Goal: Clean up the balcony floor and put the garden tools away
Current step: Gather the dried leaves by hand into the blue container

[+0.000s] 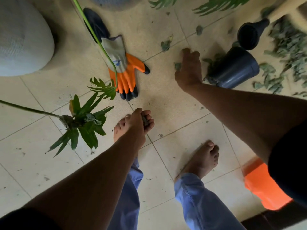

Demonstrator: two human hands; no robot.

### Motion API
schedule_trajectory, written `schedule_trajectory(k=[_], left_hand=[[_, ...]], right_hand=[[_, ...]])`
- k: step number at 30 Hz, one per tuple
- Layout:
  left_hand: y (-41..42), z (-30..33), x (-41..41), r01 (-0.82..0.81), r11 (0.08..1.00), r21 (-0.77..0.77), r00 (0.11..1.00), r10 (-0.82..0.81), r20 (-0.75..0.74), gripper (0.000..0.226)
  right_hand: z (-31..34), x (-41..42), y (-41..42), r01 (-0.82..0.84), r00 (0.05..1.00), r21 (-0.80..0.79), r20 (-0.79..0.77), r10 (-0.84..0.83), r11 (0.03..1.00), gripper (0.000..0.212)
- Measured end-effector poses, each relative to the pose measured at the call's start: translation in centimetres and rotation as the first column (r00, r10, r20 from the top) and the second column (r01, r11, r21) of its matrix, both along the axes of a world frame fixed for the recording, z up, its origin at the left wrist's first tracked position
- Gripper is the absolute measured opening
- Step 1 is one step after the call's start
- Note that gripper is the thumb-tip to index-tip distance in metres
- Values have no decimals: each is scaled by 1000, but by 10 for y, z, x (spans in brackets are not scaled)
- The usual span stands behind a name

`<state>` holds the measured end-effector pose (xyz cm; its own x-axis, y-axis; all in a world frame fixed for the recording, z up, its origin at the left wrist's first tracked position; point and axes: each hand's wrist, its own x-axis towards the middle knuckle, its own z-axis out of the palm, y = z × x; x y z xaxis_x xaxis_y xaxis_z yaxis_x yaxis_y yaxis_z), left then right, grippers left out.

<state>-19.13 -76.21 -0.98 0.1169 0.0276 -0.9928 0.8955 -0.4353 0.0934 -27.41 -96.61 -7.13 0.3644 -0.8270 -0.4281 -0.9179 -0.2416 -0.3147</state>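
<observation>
Your right hand [189,68] reaches down to the tiled floor [166,100], just left of the dark blue plastic pot [235,68] that lies on its side. Its fingers are bent downward and a small green leaf [178,65] shows at its left edge, but you cannot tell if the fingers pinch the leaf or only touch it.

Your left hand [139,121] is lower in the view, well to the left of the pot and below it. Its fingers curl round a small bunch of gray-green leaf bits [145,121]. It hangs over your bare left foot [119,128].

Right above the pot, a black funnel-shaped piece [250,34] lies on the floor, its wide mouth next to the pot. To the right of the pot is a big pile of cut leaves [285,52]. More bits of leaf stick out from under the pot on its left side.

Well to the left of the pot, an orange and gray garden glove [123,70] lies flat on the tiles, its dark fingertips pointing down. A dark blue glove [95,24] lies just above it. A long green stem [99,42] crosses over both gloves, with a split leaf [103,89] at its end. Another big split leaf [83,125] hangs farther left of the pot. A large white round planter [21,40] sits far to the left.

Below the pot and to the right, something bright orange [264,190] shows beside your right arm. It is too blurry to name.
</observation>
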Motion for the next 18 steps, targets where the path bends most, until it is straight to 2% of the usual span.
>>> schedule_trajectory(k=[3, 6, 8, 10, 12, 15, 18], left_hand=[[-2, -7, 5, -4, 1000, 2, 1000, 4, 4, 35], [-7, -9, 9, -8, 1000, -1, 1000, 8, 17, 35], [-11, -10, 11, -3, 1000, 8, 999, 3, 32, 35], [-14, -11, 13, 6, 1000, 12, 999, -6, 36, 35], [-18, -11, 15, 12, 1000, 0, 1000, -12, 25, 34], [-25, -8, 15, 29, 999, -18, 1000, -29, 4, 34], [-33, -5, 10, 5, 999, -45, 999, -7, -42, 33]], right_hand=[[2, 19, -10, -108, 992, -65, 66, 112, 992, 70], [10, 35, -20, -273, 962, -156, -22, 273, 949, 85], [11, 40, -27, -397, 918, -140, -71, 390, 907, 89], [13, 42, -29, -510, 859, -122, -108, 500, 851, 79], [16, 38, -26, -569, 822, -132, -133, 554, 812, 60], [18, 22, -16, -564, 825, -126, -130, 550, 816, 37], [11, -1, -7, -508, 861, -100, -76, 502, 856, 31]])
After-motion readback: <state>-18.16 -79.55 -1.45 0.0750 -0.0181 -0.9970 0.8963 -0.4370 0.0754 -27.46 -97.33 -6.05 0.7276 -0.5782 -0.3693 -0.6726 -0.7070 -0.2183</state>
